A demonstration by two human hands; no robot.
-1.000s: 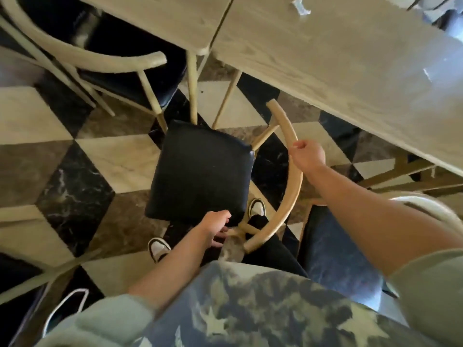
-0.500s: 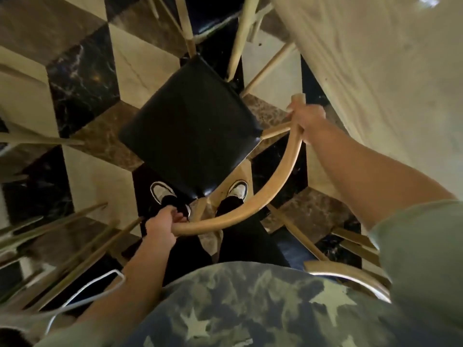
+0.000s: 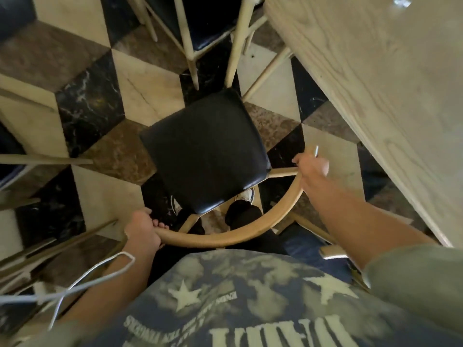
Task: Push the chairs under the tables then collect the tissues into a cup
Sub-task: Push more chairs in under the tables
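Observation:
A wooden chair with a black padded seat (image 3: pixel 205 151) stands right below me on the checkered floor. Its curved pale backrest rail (image 3: pixel 250 231) arcs in front of my body. My left hand (image 3: pixel 142 229) is closed around the left end of that rail. My right hand (image 3: pixel 312 166) grips the right end, close to the table edge. A light wooden table (image 3: pixel 388 83) fills the upper right, its edge running diagonally beside the chair. A small crumpled tissue (image 3: pixel 400 0) lies at the table's top edge. No cup is in view.
Another black-seated chair (image 3: pixel 200 23) with pale legs stands ahead at the top. More chair legs and rails (image 3: pixel 45 160) cross the left side. A further chair rail (image 3: pixel 333 251) sits by my right hip. A white cord (image 3: pixel 100 271) hangs at lower left.
My left hand left the seat's edge and took the backrest rail's left end. The chair has swung round so its seat points away from me, and my view tilted down.

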